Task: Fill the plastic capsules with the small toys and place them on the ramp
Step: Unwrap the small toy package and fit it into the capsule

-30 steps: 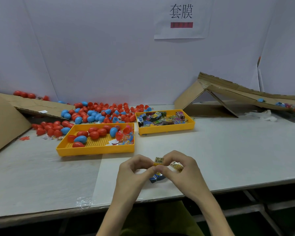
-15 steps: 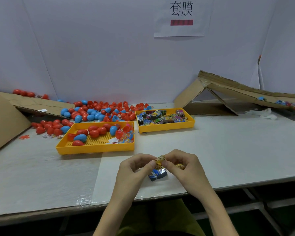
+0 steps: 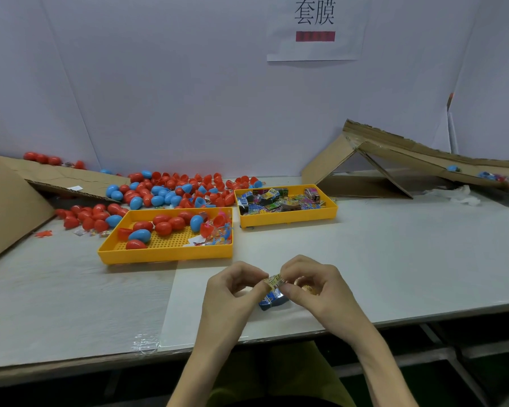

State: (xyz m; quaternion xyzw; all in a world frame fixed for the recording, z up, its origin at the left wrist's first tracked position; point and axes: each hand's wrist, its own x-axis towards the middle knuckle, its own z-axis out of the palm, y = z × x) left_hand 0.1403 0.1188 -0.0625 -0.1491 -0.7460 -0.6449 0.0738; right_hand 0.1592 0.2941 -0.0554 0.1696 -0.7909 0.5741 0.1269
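Left hand (image 3: 232, 292) and right hand (image 3: 315, 286) are both pinching the yellow toy packet (image 3: 274, 282) at lower centre, fingertips closed on it. It is being folded tighter than a second ago, likely prepping it for filling. Capsules (image 3: 165, 224) are sitting mid-left, ramp (image 3: 423, 160) upper right.

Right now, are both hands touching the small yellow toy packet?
Touching. The head view shows the left hand and the right hand each pinching one side of the yellow toy packet, with no gap.
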